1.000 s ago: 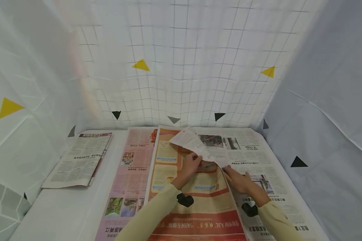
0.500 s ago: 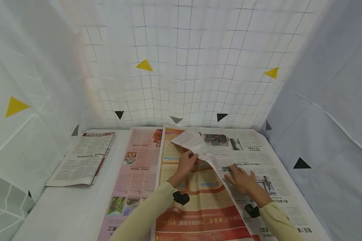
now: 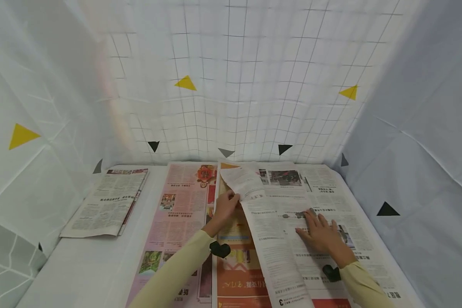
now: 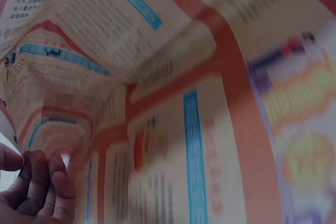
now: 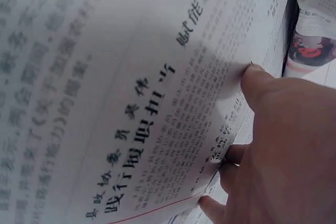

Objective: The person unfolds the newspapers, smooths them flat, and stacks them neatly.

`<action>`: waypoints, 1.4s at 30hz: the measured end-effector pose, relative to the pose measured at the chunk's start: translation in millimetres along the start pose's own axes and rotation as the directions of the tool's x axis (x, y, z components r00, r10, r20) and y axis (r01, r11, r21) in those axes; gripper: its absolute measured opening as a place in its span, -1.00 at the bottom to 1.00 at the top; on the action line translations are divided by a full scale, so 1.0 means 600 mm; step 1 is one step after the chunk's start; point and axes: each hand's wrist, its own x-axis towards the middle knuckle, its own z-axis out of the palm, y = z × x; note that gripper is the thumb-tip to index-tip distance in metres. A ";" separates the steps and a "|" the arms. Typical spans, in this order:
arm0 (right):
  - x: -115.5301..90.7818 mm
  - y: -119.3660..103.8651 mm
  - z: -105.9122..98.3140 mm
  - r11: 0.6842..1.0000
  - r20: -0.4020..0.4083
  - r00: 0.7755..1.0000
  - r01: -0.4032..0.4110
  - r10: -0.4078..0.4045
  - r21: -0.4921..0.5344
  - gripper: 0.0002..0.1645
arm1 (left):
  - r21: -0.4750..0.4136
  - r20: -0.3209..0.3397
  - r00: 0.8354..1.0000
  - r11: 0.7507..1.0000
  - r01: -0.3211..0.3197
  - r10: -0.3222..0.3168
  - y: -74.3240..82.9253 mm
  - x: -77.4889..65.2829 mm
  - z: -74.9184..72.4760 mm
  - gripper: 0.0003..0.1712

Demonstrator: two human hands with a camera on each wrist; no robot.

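Observation:
My left hand (image 3: 224,209) pinches the edge of a newspaper sheet (image 3: 271,235) that is folded over to the right, its white printed side up. Beneath the turned part lies an orange page (image 3: 240,284). In the left wrist view, the left hand (image 4: 42,187) has its fingertips and thumb together at the edge, and the orange-printed side arches over beside it. My right hand (image 3: 323,235) rests on the printed paper at the right with its fingers spread. Close up, the right hand (image 5: 283,135) touches a page of black text.
A folded newspaper (image 3: 105,205) lies at the left of the white table (image 3: 96,273). A pink newspaper page (image 3: 179,226) is spread left of the orange one. White sheeting (image 3: 231,107) with yellow and black triangles encloses the back and sides.
My left hand has drawn the sheet's edge leftward, so more of its white side shows and less of the orange page. My right hand has slid right and spread out on the paper.

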 end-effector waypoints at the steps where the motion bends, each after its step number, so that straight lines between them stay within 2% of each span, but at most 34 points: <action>1: -0.001 0.003 0.000 1.000 -0.003 1.000 0.003 -0.003 0.000 0.02 | 0.006 -0.005 1.000 1.000 -0.001 0.001 -0.002 0.000 -0.004 -0.72; 8: 0.000 0.021 0.004 1.000 -0.029 1.000 -0.004 0.003 -0.009 0.04 | 0.078 -0.083 0.996 0.996 0.036 -0.029 -0.018 0.002 -0.028 -0.77; 12: 0.004 0.024 -0.002 1.000 -0.006 1.000 -0.027 0.027 -0.007 0.05 | 0.130 -0.131 0.990 0.990 0.062 -0.045 -0.027 0.001 -0.041 -0.76; 16: 0.011 0.036 0.001 0.999 0.010 0.999 -0.037 0.036 0.015 0.11 | 0.181 -0.157 0.986 0.980 0.085 -0.056 -0.036 0.005 -0.053 -0.75; 20: 0.014 0.052 0.009 0.999 -0.004 1.000 -0.024 0.024 0.047 0.16 | 0.213 -0.166 0.985 0.974 0.078 -0.042 -0.043 0.015 -0.063 -0.74; 24: 0.011 0.055 -0.001 0.998 0.020 1.000 -0.025 0.024 0.056 0.17 | 0.215 -0.153 0.988 0.974 0.069 -0.036 -0.046 0.020 -0.074 -0.72; 30: 0.017 0.078 0.006 0.994 0.059 0.998 -0.023 0.017 0.102 0.22 | 0.235 -0.077 0.996 0.970 0.061 -0.044 -0.057 0.025 -0.097 -0.69; 37: 0.015 0.099 0.009 0.992 0.024 1.000 -0.008 0.005 0.130 0.22 | 0.153 0.017 0.995 0.984 0.090 -0.094 -0.059 0.029 -0.137 -0.69; 42: 0.008 0.098 0.001 0.990 0.035 0.999 -0.020 0.015 0.141 0.16 | 0.174 0.057 0.993 0.981 0.092 -0.103 -0.060 0.035 -0.165 -0.64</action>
